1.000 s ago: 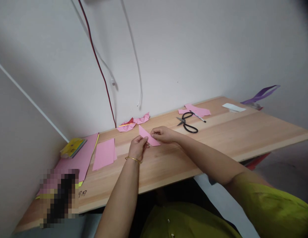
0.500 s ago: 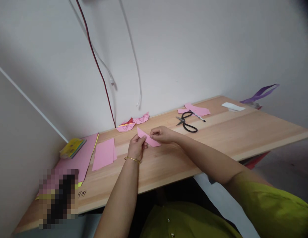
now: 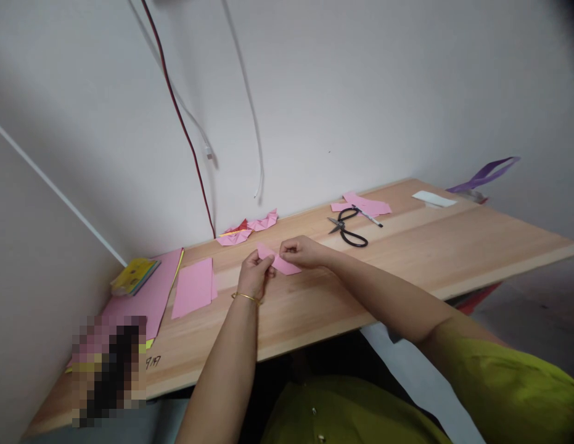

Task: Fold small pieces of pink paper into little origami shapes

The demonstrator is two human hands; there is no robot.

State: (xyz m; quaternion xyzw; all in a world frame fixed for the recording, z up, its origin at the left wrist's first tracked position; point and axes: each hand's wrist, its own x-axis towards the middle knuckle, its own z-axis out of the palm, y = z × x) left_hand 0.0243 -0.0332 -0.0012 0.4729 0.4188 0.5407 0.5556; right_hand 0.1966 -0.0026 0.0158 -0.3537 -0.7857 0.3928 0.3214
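Between my two hands is a small folded piece of pink paper (image 3: 287,266), held over the wooden table. My left hand (image 3: 255,271), with a gold bracelet at the wrist, grips its left end between thumb and fingers. From the right, my right hand (image 3: 301,251) pinches at the paper's upper edge with curled fingers. Behind my hands, by the wall, lie folded pink paper shapes (image 3: 264,221), one with red and yellow in it. Left of my left hand rest flat pink sheets (image 3: 193,287).
Black-handled scissors (image 3: 346,228) lie to the right, beside a pen (image 3: 370,218) and pink paper scraps (image 3: 367,203). A white strip (image 3: 433,198) sits farther right. At the left, a yellow packet (image 3: 135,274) rests on large pink sheets (image 3: 152,302). Cables hang along the wall.
The pink paper's upper left tip has dropped a little and its outline has changed between my hands. Both hands stay almost in place.
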